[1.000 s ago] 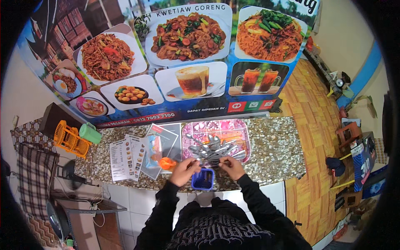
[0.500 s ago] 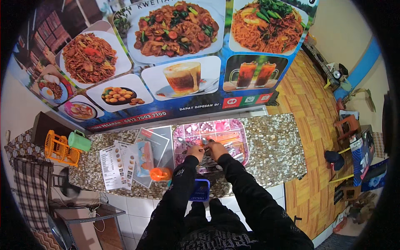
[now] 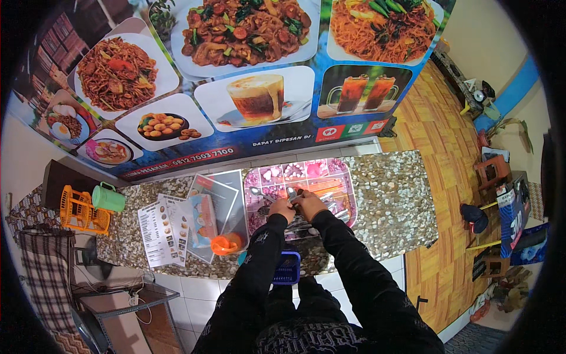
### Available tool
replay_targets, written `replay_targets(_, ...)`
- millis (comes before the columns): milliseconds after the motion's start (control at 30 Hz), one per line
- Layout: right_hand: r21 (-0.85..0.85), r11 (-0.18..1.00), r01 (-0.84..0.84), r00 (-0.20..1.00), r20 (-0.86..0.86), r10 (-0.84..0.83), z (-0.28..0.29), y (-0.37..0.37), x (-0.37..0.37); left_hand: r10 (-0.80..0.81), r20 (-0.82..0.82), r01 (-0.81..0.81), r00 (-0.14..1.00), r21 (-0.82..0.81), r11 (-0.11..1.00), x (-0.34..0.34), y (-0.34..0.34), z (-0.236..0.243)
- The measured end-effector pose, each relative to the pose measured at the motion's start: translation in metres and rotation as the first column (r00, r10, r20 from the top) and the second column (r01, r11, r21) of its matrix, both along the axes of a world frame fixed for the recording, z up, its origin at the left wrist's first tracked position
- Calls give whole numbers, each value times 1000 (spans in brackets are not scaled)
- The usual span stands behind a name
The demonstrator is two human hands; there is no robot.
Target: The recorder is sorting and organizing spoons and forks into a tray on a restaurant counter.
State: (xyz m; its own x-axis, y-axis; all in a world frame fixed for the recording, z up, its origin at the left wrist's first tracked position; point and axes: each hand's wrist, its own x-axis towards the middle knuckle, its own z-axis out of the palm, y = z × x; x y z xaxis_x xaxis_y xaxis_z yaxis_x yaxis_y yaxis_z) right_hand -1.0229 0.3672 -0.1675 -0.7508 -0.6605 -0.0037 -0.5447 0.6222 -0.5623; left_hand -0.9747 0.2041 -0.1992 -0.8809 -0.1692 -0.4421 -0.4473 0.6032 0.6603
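We stood in what looked like a small eatery. Across the pebble-patterned bench [image 3: 395, 200] from us rose a big banner [image 3: 236, 71] picturing noodle dishes, snacks and glasses of drink. On the bench we saw printed menu sheets [image 3: 156, 233] and a pink compartment tray [image 3: 322, 167] heaped with metal cutlery [image 3: 298, 228].

Jumbled silvery cutlery [image 3: 299, 226] in pink tray [image 3: 272, 173]
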Motion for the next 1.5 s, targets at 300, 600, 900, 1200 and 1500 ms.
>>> replay_targets(300, -3, 1000, -25, 999, -45, 25, -5, -1, -4, 73, 12, -70, 997, -132, 989, -6, 7, 14)
replay_targets(600, 36, 999, 27, 993, -115, -23, 3, 1, -1, 27, -147, -45, 989, -123, 991, -3, 4, 22)
replay_targets(900, 262, 965, -25, 992, -109, 55, 14, 3, 4, -69, -105, 52, 992, -160, 986, -4, 10, 25)
replay_targets(1200, 112, 993, -39, 995, -88, 49, -8, 18, -7, 113, -160, -96, 981, 110, 989, -3, 12, 6)
replay_targets(1500, 67, 998, 20, 987, -161, -9, 23, 25, -2, 161, -255, -119, 953, 171, 978, -4, 15, 36)
